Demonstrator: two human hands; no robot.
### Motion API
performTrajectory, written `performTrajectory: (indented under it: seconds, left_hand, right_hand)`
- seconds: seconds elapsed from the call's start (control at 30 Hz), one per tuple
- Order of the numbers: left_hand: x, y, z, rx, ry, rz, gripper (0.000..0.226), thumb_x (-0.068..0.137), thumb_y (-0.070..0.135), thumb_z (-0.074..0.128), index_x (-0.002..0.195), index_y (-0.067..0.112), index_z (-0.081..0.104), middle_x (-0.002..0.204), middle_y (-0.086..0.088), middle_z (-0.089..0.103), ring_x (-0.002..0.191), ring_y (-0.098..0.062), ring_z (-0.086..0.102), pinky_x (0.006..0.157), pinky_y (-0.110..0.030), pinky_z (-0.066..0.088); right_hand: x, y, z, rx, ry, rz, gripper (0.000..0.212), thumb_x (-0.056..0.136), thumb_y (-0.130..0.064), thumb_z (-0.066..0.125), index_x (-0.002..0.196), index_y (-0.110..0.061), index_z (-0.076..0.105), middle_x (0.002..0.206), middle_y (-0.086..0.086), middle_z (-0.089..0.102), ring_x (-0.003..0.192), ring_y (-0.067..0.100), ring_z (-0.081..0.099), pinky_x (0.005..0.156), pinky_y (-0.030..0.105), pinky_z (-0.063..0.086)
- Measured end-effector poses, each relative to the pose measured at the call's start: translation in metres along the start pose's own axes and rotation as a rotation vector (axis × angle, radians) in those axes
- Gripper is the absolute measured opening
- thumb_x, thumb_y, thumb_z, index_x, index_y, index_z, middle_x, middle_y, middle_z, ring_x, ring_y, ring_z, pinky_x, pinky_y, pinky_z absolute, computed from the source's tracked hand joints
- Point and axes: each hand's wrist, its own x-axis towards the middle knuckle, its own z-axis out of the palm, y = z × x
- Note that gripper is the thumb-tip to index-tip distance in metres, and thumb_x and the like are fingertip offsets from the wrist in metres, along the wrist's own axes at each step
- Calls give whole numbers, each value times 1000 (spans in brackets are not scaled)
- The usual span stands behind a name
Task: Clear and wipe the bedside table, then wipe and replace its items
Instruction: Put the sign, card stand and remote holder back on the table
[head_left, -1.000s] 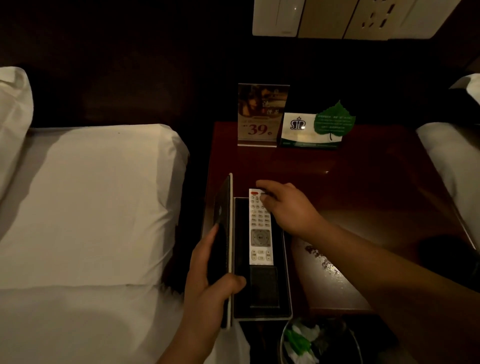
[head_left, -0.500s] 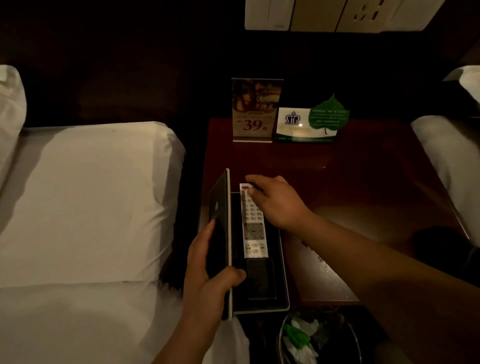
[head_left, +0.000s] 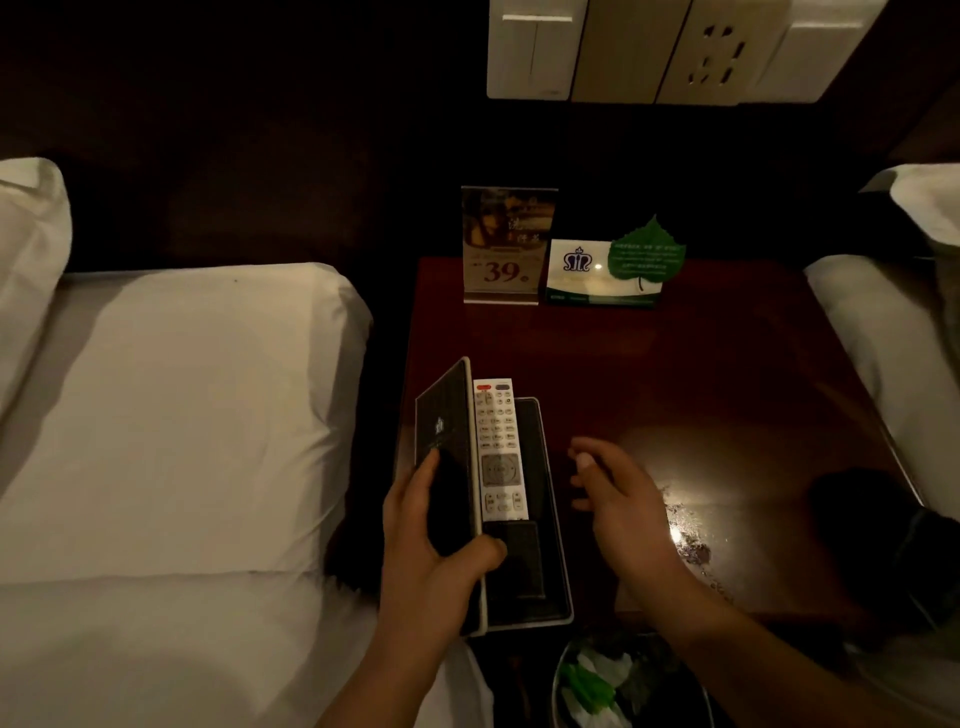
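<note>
One remote (head_left: 497, 447) in case (head_left: 519, 571) | left hand (head_left: 431, 561) grips lid (head_left: 445, 410) | right hand (head_left: 623, 504) spread, empty

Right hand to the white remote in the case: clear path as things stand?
Likely yes. The right hand is open and empty just right of the case; the left hand holds the lid up on the other side, so the remote lies uncovered, nothing between.

A white remote (head_left: 497, 452) lies face up in a dark case (head_left: 519, 571) at the bedside table's (head_left: 701, 364) front left edge, its lid (head_left: 444, 415) raised upright. A price sign (head_left: 506, 247) and a leaf card (head_left: 613, 270) stand at the table's back.
</note>
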Motion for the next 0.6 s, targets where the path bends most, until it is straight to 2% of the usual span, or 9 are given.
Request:
performTrajectory:
  seconds: [0.07,0.17,0.23,0.33,0.4,0.5,0.57,0.6]
  left_hand:
    - [2,2,5,95,-14,20,101,46,46,67,140,55,31,149,21,24,136,-6,34,108,-38,40]
    - [3,4,14,218,-22,42,100,47,49,64,137,62,22,150,23,14,140,-10,26,109,-34,34]
    - [2,2,21,331,-6,67,103,49,55,62,143,56,19,153,22,9,143,-15,21,112,-38,32]
    - [-1,1,35,577,23,103,110,53,69,56,150,45,10,160,9,-2,146,-24,13,114,-50,32]
    - [-5,-2,42,726,31,165,109,56,79,49,151,40,14,161,1,-5,146,-27,9,115,-50,30]
    - [-5,-12,36,686,91,248,91,68,79,48,145,34,33,157,4,12,140,-20,22,109,-36,34]
    - [4,-12,27,496,173,213,70,79,59,58,140,29,41,144,5,32,124,-10,41,95,-20,37]
    - [11,-10,23,380,184,177,59,84,47,61,138,31,44,136,6,41,115,-3,46,88,-14,37]
  right_hand:
    - [-6,1,-1,66,-13,50,21,98,-28,49,113,-37,62,111,-15,65,92,-1,63,70,17,49]
    - [-10,-3,0,115,-95,84,22,99,-27,48,110,-40,63,104,-17,70,92,0,66,67,18,52]
    - [-12,-4,2,124,-140,81,24,100,-28,47,104,-45,62,102,-22,70,91,-2,67,65,16,53]
    - [-15,-3,1,138,-139,84,23,99,-30,47,107,-45,62,105,-24,69,94,-1,67,71,20,54]
    - [-16,0,1,142,-138,84,22,99,-31,47,107,-45,63,105,-24,70,95,0,67,78,25,54]
    - [-17,0,1,120,-149,83,25,98,-32,49,99,-51,65,103,-24,70,93,-1,67,77,24,54]
    - [-12,0,1,85,-153,97,22,97,-37,49,100,-53,64,103,-20,70,94,2,67,78,26,54]
    - [-9,0,1,58,-157,105,21,96,-40,49,109,-49,63,108,-16,69,100,6,66,83,32,55]
